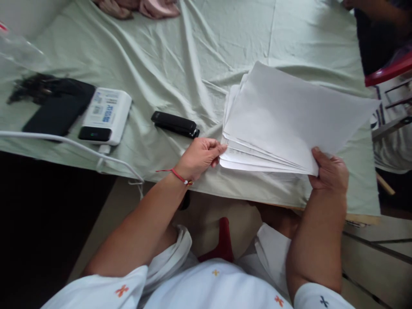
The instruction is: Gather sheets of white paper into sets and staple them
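Observation:
A stack of white paper sheets [277,111] lies fanned out above the cloth-covered table, its top sheet blank. My right hand [330,169] grips the near right corner of the stack, thumb on top. At the left edge, my left hand [204,156], with a red string bracelet at the wrist, pinches sheets between thumb and fingers. Some print shows on a lower sheet beside those fingers. A black stapler [175,123] rests on the cloth just beyond my left hand.
To the left are a white power bank [107,113] with a cable [64,139] and a black pouch [58,109]. Pink cloth [154,7] lies at the far edge. Someone's arm [383,13] and a red chair [391,68] show at the upper right.

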`<state>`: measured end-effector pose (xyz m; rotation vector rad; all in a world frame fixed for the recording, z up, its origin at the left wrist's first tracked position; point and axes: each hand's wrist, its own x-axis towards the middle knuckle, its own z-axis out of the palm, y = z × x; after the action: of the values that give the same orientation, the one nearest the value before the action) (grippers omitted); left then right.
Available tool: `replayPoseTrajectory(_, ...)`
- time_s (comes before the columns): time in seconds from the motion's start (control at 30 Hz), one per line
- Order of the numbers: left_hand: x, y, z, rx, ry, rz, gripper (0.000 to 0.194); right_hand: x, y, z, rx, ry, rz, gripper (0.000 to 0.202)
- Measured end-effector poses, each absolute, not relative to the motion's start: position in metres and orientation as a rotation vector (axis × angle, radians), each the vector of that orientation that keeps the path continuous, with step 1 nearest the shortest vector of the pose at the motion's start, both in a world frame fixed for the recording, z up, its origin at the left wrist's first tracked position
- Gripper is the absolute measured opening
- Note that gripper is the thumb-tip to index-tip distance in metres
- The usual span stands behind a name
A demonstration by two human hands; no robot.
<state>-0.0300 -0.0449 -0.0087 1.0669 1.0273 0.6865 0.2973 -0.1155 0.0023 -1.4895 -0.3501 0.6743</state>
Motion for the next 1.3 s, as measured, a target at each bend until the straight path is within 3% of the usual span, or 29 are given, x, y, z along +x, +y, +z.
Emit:
replayPoseTrajectory(0.47, -0.033, -0.046, -0.014, 0.917, 1.037, 0.785, 0.058, 0.286, -0.108, 0.0, -1.483, -0.358, 0.686, 0.039)
replayPoseTrajectory(0.73, -0.033, -0.042, -0.016, 0.913, 1.049, 0.813, 0.026, 0.289, -0.11, 0.001, -1.5, -0.375, 0.698, 0.042)
replayPoseTrajectory(0.9, -0.035, -0.039, -0.016, 0.864, 1.017, 0.825, 0.019, 0.295, -0.119, 0.005, -1.506, -0.423, 0.782, 0.042)
replayPoseTrajectory(1.3, -0.026, -0.036, -0.016, 0.795, 0.985, 1.028, 0.052, 0.301, -0.129, 0.0, -1.492, -0.544, 0.803, 0.044)
